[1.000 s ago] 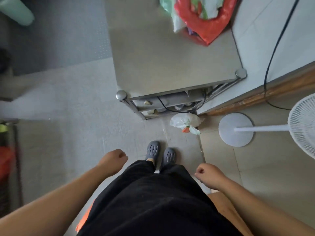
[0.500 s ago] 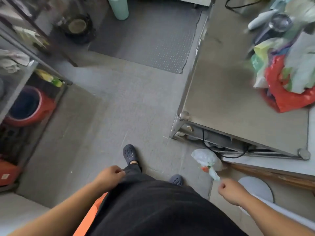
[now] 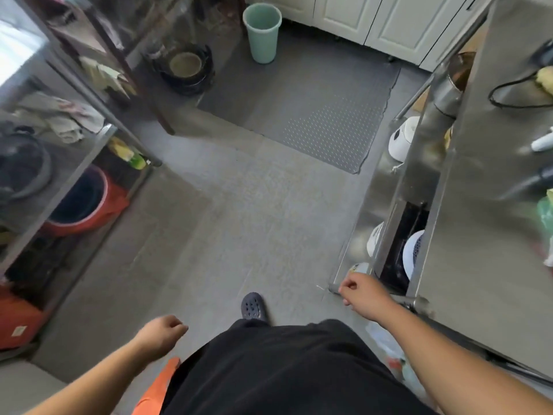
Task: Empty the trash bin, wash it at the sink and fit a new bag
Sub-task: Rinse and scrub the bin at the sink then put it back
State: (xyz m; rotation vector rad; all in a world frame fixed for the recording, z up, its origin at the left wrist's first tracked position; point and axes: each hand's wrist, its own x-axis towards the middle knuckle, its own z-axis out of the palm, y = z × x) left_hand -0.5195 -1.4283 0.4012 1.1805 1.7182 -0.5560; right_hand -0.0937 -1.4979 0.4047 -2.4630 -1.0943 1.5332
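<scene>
We are noting the pale green round plastic trash bin (image 3: 262, 35) standing upright at the upper centre of the frame, on the far edge of the dark grey studded floor mat (image 3: 311, 115), just before the white cabinet doors (image 3: 344, 13). Its long axis is running vertical and its mouth is facing up; we cannot tell whether a bag is lining it. The bin is lying straight ahead of both hands and well apart from them. The left hand (image 3: 160, 335), at the lower centre-left, is hanging with fingers loosely curled and holding nothing. The right hand (image 3: 360, 296), at the lower right, is likewise loosely curled and empty, hovering just beside the corner of the stainless steel table (image 3: 478, 235). We are judging the right hand slightly nearer the bin, though neither is within reach. Open grey tiled floor (image 3: 233, 220) is running between the metal shelving rack (image 3: 74, 151) on the left edge and the table on the right, leaving a passable lane forward.
</scene>
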